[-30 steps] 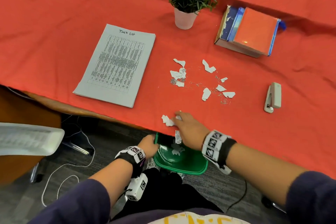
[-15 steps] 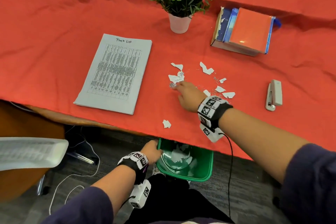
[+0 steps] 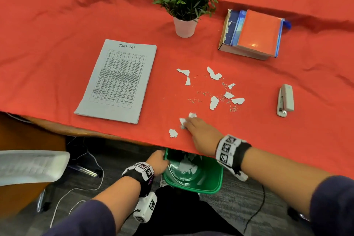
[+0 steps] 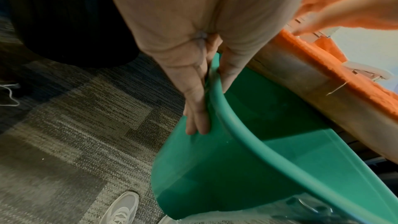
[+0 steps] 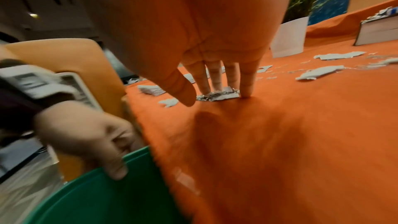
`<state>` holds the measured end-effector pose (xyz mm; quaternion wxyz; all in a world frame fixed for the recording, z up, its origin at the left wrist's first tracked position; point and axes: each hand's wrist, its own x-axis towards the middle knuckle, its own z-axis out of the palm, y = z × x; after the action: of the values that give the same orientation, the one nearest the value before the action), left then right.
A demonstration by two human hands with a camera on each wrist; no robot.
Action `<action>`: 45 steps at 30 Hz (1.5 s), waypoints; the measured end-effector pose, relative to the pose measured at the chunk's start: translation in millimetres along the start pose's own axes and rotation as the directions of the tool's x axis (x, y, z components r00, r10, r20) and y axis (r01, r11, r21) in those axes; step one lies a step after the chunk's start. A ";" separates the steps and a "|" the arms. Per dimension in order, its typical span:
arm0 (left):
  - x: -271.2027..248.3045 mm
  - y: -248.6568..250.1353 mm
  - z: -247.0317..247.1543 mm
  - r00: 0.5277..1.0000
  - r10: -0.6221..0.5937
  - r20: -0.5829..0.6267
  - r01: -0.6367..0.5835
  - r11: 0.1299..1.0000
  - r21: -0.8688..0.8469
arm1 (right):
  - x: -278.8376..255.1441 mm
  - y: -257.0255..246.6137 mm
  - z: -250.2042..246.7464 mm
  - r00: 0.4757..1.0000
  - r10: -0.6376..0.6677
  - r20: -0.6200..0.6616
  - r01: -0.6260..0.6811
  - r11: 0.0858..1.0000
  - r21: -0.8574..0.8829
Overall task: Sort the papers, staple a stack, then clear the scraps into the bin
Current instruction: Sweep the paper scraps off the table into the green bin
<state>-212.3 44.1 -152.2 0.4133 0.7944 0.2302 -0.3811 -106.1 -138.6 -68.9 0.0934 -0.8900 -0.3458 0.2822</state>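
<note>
The right hand (image 3: 203,136) lies flat on the counter (image 3: 57,25) near its front edge, its straight fingers (image 5: 247,81) pressing on some crumpled scraps (image 3: 184,121). More scraps (image 3: 220,92) lie scattered farther back, between the stapled papers (image 3: 118,80) and the stapler (image 3: 285,100). The left hand (image 3: 158,162) grips the rim of the green bin (image 3: 210,186), thumb inside, fingers outside, just under the counter edge.

Potted plant (image 3: 185,2) beside books (image 3: 252,33) on red tablecloth (image 3: 57,25).
</note>
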 end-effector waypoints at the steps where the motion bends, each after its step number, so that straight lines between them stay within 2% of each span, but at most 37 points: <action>1: 0.2 1.0 0.2 1.000 -0.002 0.002 0.002 1.000 -0.009 | -13.3 -2.4 5.2 1.000 -0.023 0.006 0.024 1.000 -0.006; 7: 1.5 1.1 1.1 0.999 0.022 0.027 -0.022 0.999 -0.034 | -62.2 -12.8 17.8 0.993 -0.064 0.097 0.065 0.998 -0.007; 10: 0.6 2.3 2.1 0.999 0.044 0.032 -0.042 0.998 -0.053 | -59.3 -14.7 7.3 0.998 -0.070 0.006 0.069 0.997 0.032; 12: -1.8 5.0 2.7 0.998 0.052 0.030 -0.050 0.997 -0.056 | -43.7 -18.4 -0.9 0.994 -0.074 -0.078 0.079 0.995 0.064; 14: -2.2 5.8 3.5 0.997 0.063 0.034 -0.061 0.996 -0.067 | -21.6 -26.3 -3.9 0.990 -0.100 -0.100 0.109 0.990 0.086; 19: 4.3 -1.9 4.1 0.998 0.051 0.047 -0.046 0.995 -0.086 | 10.9 -44.5 8.9 0.986 -0.158 0.052 0.155 0.986 0.061; 23: 8.0 -10.1 3.4 0.998 0.048 0.050 -0.042 0.993 -0.107 | -15.8 -38.8 19.6 0.985 -0.152 0.076 0.149 0.988 0.040; 27: -0.5 -4.3 0.2 0.999 0.034 0.029 -0.031 0.993 -0.115 | -50.7 -27.7 12.8 0.957 -0.047 0.285 0.070 0.995 -0.072; 28: -0.2 -5.2 0.3 0.999 0.029 0.029 -0.026 0.993 -0.115 | -50.7 -27.0 6.0 0.955 -0.038 0.293 0.066 0.994 -0.084; 30: 1.1 -6.5 0.7 0.999 0.031 0.036 -0.026 0.992 -0.122 | -36.3 -27.7 -12.0 0.979 -0.036 0.199 0.048 0.998 -0.052; 33: 1.0 -5.0 1.2 0.999 0.026 0.029 -0.022 0.990 -0.137 | 16.0 -35.2 -41.2 0.998 -0.057 0.000 0.057 0.998 0.000; 35: -0.3 -3.5 2.1 1.000 0.023 0.021 -0.020 0.991 -0.132 | 59.6 -38.7 -51.2 0.996 -0.078 -0.041 0.080 0.996 0.042; 38: 0.1 -4.6 3.0 1.000 0.021 0.023 -0.018 0.991 -0.133 | 108.1 -40.4 -51.1 0.996 -0.086 -0.033 0.086 0.996 0.018; 40: 0.0 -4.3 2.9 1.000 0.020 0.016 -0.018 0.991 -0.135 | 120.2 -37.7 -45.3 0.998 -0.070 0.006 0.070 0.997 -0.030; 42: -1.0 -2.8 2.6 1.000 0.018 0.018 -0.015 0.992 -0.127 | 115.2 -32.0 -38.7 0.996 -0.063 0.056 0.067 0.995 -0.079; 45: -0.8 -3.1 1.8 0.999 0.018 0.035 -0.014 0.993 -0.120 | 78.4 -21.7 -25.5 0.993 -0.068 0.094 0.076 0.993 -0.088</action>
<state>-215.7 44.3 -153.7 0.4673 0.7629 0.2389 -0.3775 -56.7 -69.3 -74.5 0.0471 -0.8664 -0.3943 0.3028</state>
